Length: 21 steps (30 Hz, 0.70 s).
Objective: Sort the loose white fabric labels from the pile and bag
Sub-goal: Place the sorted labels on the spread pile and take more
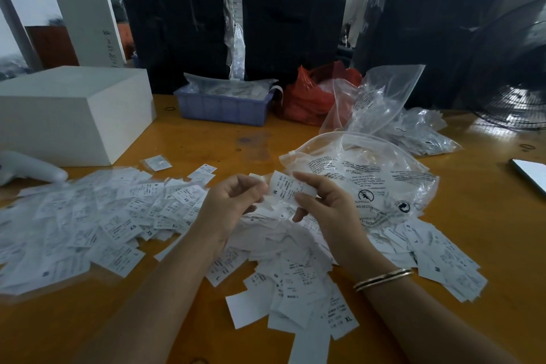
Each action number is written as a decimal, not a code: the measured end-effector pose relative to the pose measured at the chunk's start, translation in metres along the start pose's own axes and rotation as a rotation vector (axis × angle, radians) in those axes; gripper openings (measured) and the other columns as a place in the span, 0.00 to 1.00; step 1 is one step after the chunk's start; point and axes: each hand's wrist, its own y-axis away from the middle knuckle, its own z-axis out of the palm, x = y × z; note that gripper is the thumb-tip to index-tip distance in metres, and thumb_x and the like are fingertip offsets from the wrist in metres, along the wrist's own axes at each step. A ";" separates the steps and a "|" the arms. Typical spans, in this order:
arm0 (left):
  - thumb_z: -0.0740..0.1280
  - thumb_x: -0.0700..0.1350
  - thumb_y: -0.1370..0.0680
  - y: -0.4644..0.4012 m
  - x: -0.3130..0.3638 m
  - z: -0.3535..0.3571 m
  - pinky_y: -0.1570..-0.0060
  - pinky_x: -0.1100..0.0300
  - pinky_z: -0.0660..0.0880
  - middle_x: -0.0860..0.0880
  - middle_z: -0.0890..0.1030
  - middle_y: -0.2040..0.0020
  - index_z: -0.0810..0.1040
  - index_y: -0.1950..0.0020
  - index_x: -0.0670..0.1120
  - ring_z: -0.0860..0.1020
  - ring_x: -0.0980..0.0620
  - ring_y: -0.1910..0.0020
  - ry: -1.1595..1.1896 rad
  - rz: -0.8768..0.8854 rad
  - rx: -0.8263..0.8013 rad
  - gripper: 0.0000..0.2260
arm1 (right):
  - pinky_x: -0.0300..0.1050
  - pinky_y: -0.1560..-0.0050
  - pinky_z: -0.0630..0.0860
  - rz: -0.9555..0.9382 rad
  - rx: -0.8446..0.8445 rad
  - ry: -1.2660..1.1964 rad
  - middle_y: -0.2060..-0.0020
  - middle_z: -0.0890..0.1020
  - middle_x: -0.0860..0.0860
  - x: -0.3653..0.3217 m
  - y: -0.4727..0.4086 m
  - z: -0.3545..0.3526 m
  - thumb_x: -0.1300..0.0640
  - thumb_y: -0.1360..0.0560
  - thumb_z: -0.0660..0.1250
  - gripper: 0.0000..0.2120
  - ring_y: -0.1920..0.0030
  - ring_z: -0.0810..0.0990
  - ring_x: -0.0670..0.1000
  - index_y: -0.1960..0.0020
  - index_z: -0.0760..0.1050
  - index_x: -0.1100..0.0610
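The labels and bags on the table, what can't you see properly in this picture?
Head view only:
- Held label: an M shows, but its small print is too tiny to read.
- Left hand: its curled fingers hide what it pinches.
- Blue tray: crinkled plastic covers its contents.
- Red bag: a clear bag blocks part; contents unseen.
- Grey tool: cut off by the left edge.

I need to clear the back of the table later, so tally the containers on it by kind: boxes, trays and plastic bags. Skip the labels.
White box: 1
Blue tray: 1
Red plastic bag: 1
Clear plastic bags: 3 that I can tell apart, the upright one, the printed one beside the hands, and the flat one behind it
Total: 6
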 end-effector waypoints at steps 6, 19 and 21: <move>0.73 0.42 0.36 0.002 0.004 -0.001 0.61 0.67 0.77 0.52 0.85 0.59 0.80 0.50 0.46 0.83 0.57 0.58 0.213 -0.026 -0.061 0.15 | 0.37 0.59 0.78 0.087 0.140 -0.202 0.64 0.84 0.51 0.001 -0.006 -0.006 0.67 0.28 0.69 0.18 0.63 0.82 0.48 0.43 0.73 0.51; 0.72 0.43 0.35 0.001 0.004 -0.001 0.59 0.66 0.78 0.47 0.85 0.56 0.84 0.58 0.49 0.84 0.52 0.55 0.238 0.012 -0.060 0.07 | 0.37 0.62 0.78 0.049 0.183 -0.165 0.61 0.85 0.52 -0.009 -0.001 -0.007 0.65 0.27 0.69 0.05 0.63 0.81 0.48 0.55 0.81 0.56; 0.72 0.42 0.34 0.001 0.005 -0.001 0.59 0.66 0.78 0.47 0.85 0.56 0.85 0.59 0.50 0.84 0.51 0.54 0.229 0.030 -0.042 0.06 | 0.38 0.62 0.79 0.067 0.200 -0.153 0.61 0.85 0.51 -0.009 -0.001 -0.006 0.65 0.27 0.69 0.04 0.65 0.80 0.48 0.55 0.80 0.57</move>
